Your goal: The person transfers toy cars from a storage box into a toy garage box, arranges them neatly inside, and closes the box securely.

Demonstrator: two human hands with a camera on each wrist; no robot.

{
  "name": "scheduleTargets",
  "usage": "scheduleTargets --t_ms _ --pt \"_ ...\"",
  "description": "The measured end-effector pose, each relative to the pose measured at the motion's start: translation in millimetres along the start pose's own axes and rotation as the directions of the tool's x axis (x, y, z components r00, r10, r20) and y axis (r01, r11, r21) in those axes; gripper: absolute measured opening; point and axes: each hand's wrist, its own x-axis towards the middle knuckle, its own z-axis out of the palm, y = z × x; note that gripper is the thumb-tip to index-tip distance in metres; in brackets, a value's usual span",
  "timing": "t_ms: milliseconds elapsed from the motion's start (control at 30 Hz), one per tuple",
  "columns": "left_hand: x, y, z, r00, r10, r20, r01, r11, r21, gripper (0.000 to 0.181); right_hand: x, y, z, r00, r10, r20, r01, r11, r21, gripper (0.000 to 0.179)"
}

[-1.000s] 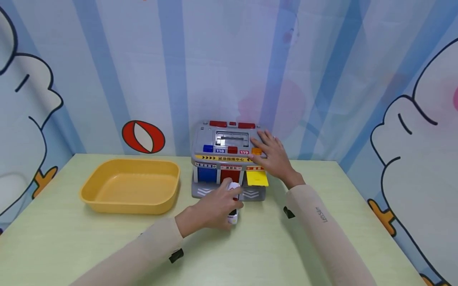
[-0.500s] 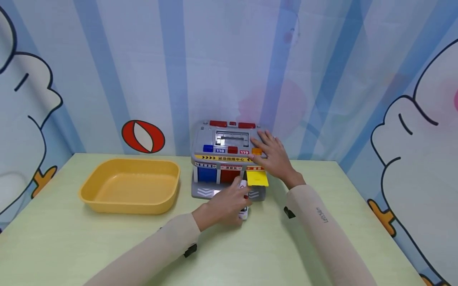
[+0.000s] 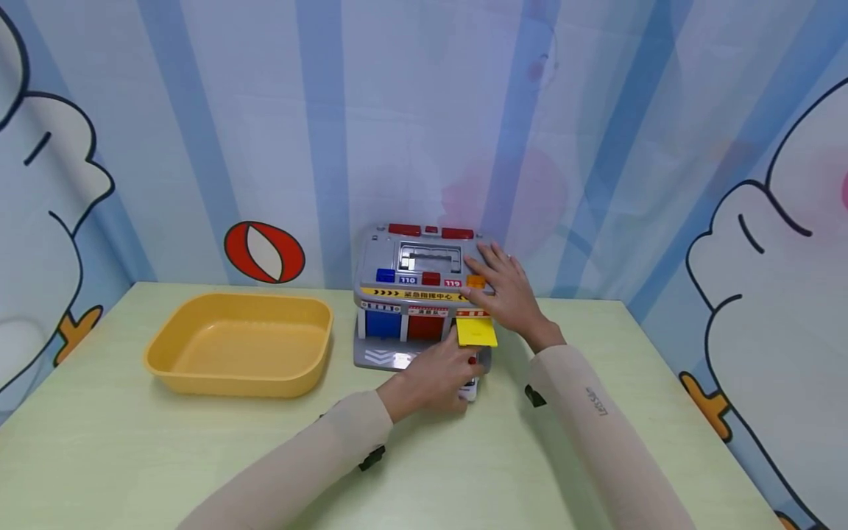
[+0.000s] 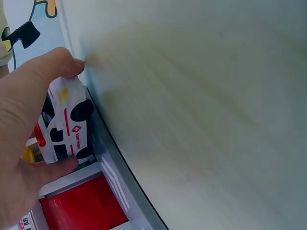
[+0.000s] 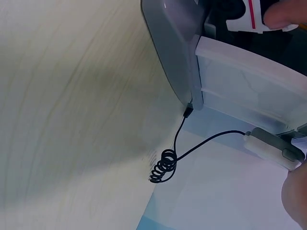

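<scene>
My left hand (image 3: 437, 375) grips a white toy car (image 4: 67, 124) with red markings, black windows and black wheels, thumb and fingers at its two ends. The car's tail (image 3: 469, 391) shows below the raised yellow door (image 3: 476, 332) of a grey toy emergency station (image 3: 377, 258). Its front end is at that doorway, over the station's grey ramp. My right hand (image 3: 510, 294) rests flat on the right side of the station's roof, fingers spread, near the orange button (image 3: 475, 281). The blue door (image 3: 383, 324) and red door (image 3: 425, 327) are down.
A yellow tray (image 3: 238, 387) stands on the table (image 3: 218, 442) to the left. In the right wrist view, a handset (image 5: 273, 148) on a coiled black cord (image 5: 165, 165) is at the station's side. A striped curtain (image 3: 424, 132) hangs behind.
My left hand has moved the toy car rightward, from before the red door to the open doorway under the yellow door. My right hand has stayed on the roof.
</scene>
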Motion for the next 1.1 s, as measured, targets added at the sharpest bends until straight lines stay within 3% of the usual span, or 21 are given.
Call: scheduleTargets --t_ms 233,400,633,900,1000,1100 --pt "4.1 -3.4 5.1 0.998 0.046 -0.051 -0.042 0.996 0.075 0.053 -1.2 0.7 -1.0 1.0 0.007 0.004 -0.008 1.0 0.015 0.065" --pt "5.6 -3.2 7.8 0.997 0.05 -0.06 -0.039 0.985 0.171 0.05 -3.1 2.2 -1.0 1.0 -0.003 0.005 0.003 1.0 0.029 0.064" --pt "7.9 -1.9 4.7 0.993 0.079 -0.087 -0.042 0.929 0.368 0.036 -2.2 3.7 -1.8 1.0 -0.005 -0.006 0.006 1.0 0.013 0.065" --pt "7.6 -0.7 6.1 0.987 0.154 -0.037 -0.118 0.87 0.479 0.034 -2.6 4.1 -1.1 0.999 -0.03 -0.012 0.03 0.999 0.03 0.069" --pt "6.3 -0.8 6.4 0.989 0.15 -0.012 -0.125 0.865 0.486 0.04 -2.7 3.7 0.4 0.999 -0.035 -0.011 0.035 0.999 0.04 0.069" --pt "3.0 -2.4 5.4 0.99 0.138 -0.007 -0.119 0.874 0.471 0.041 -2.6 2.7 1.5 0.999 -0.037 -0.014 0.038 0.998 0.047 0.07"
